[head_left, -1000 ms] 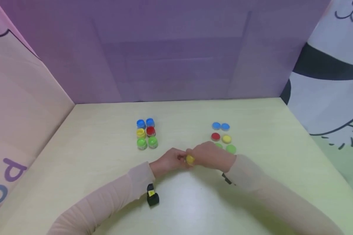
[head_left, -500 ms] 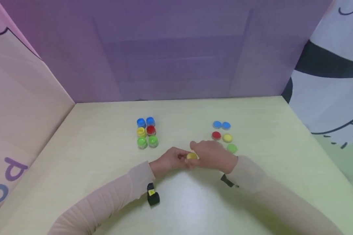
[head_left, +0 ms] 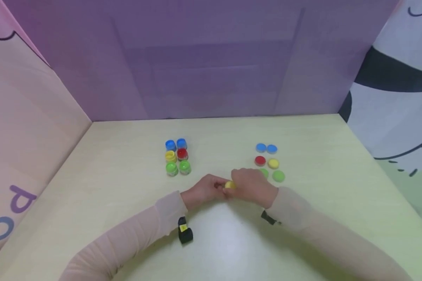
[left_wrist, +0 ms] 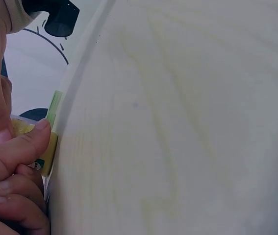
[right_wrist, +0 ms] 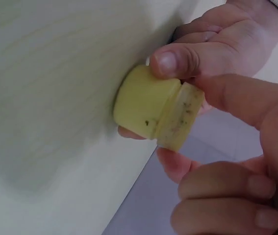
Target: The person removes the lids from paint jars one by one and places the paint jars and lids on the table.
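Note:
A small yellow jar with a yellowish lid is held between both hands above the table; the right wrist view shows it tilted on its side. My left hand grips the jar's body, thumb on one side and a fingertip showing beneath. The right hand pinches the lid's rim between thumb and finger, its other fingers curled in. In the left wrist view the jar is partly hidden behind the left thumb. Lid and jar sit together, with a thin seam between them.
Left of the hands stand lidless jars: two blue, one yellow, one red, two green. On the right lie lids in blue, red, yellow and green. A purple panel closes the back.
Half a second ago the right fingers were spread around the lid; now they have closed on it again. The left hand keeps its hold on the jar, nearly unmoved.

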The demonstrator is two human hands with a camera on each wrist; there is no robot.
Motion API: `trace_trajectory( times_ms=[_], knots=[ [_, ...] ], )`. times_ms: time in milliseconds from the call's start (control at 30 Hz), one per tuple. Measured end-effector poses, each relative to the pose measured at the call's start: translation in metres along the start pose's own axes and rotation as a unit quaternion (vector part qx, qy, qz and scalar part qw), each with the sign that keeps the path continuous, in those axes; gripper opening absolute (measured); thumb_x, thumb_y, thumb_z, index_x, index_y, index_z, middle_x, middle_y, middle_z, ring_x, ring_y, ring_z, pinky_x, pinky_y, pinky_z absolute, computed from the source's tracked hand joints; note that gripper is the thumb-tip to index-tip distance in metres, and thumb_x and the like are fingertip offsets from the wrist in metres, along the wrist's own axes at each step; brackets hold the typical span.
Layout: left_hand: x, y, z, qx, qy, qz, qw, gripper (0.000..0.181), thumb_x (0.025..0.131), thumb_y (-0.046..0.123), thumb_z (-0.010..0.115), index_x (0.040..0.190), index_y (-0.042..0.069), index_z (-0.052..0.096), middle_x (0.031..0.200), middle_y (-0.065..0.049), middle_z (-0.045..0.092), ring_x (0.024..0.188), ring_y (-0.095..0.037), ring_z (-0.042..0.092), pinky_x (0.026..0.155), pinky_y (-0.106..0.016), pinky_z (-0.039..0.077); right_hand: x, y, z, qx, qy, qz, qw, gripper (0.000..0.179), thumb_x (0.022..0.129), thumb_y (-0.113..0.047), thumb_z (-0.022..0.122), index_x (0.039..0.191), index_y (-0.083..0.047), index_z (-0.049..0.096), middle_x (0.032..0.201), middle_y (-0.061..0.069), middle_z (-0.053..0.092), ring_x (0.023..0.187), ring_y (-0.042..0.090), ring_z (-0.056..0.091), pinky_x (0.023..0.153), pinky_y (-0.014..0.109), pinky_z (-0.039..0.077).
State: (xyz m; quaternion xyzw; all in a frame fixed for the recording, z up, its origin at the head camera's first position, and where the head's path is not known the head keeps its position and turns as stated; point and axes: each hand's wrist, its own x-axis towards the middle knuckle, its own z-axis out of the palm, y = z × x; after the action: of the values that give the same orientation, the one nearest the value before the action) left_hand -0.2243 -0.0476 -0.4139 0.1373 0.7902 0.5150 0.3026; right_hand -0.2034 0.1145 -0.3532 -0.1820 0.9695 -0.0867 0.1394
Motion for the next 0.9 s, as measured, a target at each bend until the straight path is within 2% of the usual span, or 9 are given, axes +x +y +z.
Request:
trace_trajectory(
  times_ms=[133, 300, 433, 567, 633, 700, 800, 900],
  knots=[
    [0.002, 0.0, -0.001, -0.005, -0.003, -0.005, 1.0, 0.028, 0.085, 0.011, 0.07, 0.112, 0.017, 0.07, 0.107, 0.002, 0.069, 0.1, -0.012, 0.059, 0.096, -0.035, 0.043, 0.001, 0.001, -0.002, -0.007, -0.002, -0.02, 0.9998, 0.03, 0.084, -0.035, 0.068, 0.083, -0.008, 0.055, 0.064, 0.002, 0.049, 0.055, 0.015, 0.045, 0.048, 0.024, 0.036],
    [0.003, 0.0, -0.001, 0.001, 0.0, -0.01, 0.9999, 0.031, 0.084, 0.014, 0.071, 0.114, 0.018, 0.069, 0.111, 0.003, 0.067, 0.095, -0.012, 0.055, 0.091, -0.032, 0.044, -0.002, 0.005, -0.005, 0.008, 0.009, -0.083, 0.9965, 0.022, 0.083, -0.028, 0.071, 0.085, -0.013, 0.055, 0.069, -0.002, 0.054, 0.06, 0.014, 0.048, 0.054, 0.024, 0.042],
    [0.002, 0.001, -0.002, 0.02, 0.001, 0.007, 0.9998, 0.029, 0.084, 0.013, 0.071, 0.113, 0.016, 0.069, 0.111, 0.002, 0.067, 0.096, -0.013, 0.054, 0.094, -0.034, 0.043, -0.006, 0.01, -0.007, 0.032, 0.022, -0.145, 0.9887, 0.016, 0.082, -0.018, 0.072, 0.093, -0.014, 0.062, 0.081, -0.003, 0.062, 0.069, 0.013, 0.054, 0.066, 0.028, 0.047],
    [0.001, 0.0, -0.002, 0.026, 0.002, 0.021, 0.9994, 0.029, 0.082, 0.013, 0.073, 0.11, 0.013, 0.07, 0.104, 0.001, 0.068, 0.092, -0.012, 0.055, 0.09, -0.031, 0.043, -0.007, 0.014, -0.007, 0.042, 0.03, -0.182, 0.9819, 0.022, 0.081, -0.009, 0.072, 0.102, -0.013, 0.065, 0.09, -0.002, 0.067, 0.075, 0.014, 0.058, 0.073, 0.031, 0.049],
    [0.002, 0.0, -0.001, 0.027, 0.004, 0.02, 0.9994, 0.029, 0.081, 0.013, 0.074, 0.11, 0.013, 0.07, 0.1, 0.001, 0.068, 0.089, -0.012, 0.053, 0.086, -0.029, 0.043, -0.008, 0.014, -0.007, 0.046, 0.028, -0.169, 0.9841, 0.023, 0.081, -0.011, 0.072, 0.103, -0.014, 0.064, 0.088, -0.002, 0.066, 0.072, 0.013, 0.056, 0.07, 0.029, 0.048],
    [0.003, 0.0, -0.001, 0.024, 0.005, 0.014, 0.9996, 0.029, 0.082, 0.012, 0.073, 0.111, 0.014, 0.07, 0.098, 0.001, 0.068, 0.088, -0.013, 0.052, 0.084, -0.029, 0.042, -0.009, 0.013, -0.006, 0.053, 0.026, -0.14, 0.9884, 0.025, 0.082, -0.017, 0.072, 0.104, -0.013, 0.062, 0.082, -0.002, 0.064, 0.066, 0.012, 0.053, 0.062, 0.026, 0.046],
    [0.003, 0.0, 0.0, 0.017, 0.006, 0.005, 0.9998, 0.029, 0.083, 0.011, 0.071, 0.112, 0.014, 0.069, 0.103, 0.0, 0.069, 0.095, -0.012, 0.056, 0.09, -0.031, 0.044, -0.009, 0.009, -0.004, 0.061, 0.026, -0.086, 0.9941, 0.03, 0.082, -0.029, 0.072, 0.102, -0.011, 0.057, 0.069, -0.001, 0.056, 0.057, 0.012, 0.046, 0.05, 0.023, 0.038],
    [0.002, -0.001, 0.0, 0.011, 0.008, 0.0, 0.9999, 0.029, 0.083, 0.01, 0.071, 0.112, 0.013, 0.069, 0.109, -0.001, 0.069, 0.102, -0.014, 0.059, 0.096, -0.035, 0.043, -0.008, 0.005, -0.002, 0.05, 0.035, -0.052, 0.9968, 0.035, 0.083, -0.039, 0.07, 0.093, -0.01, 0.053, 0.061, 0.0, 0.047, 0.051, 0.012, 0.04, 0.043, 0.023, 0.031]
  ],
)
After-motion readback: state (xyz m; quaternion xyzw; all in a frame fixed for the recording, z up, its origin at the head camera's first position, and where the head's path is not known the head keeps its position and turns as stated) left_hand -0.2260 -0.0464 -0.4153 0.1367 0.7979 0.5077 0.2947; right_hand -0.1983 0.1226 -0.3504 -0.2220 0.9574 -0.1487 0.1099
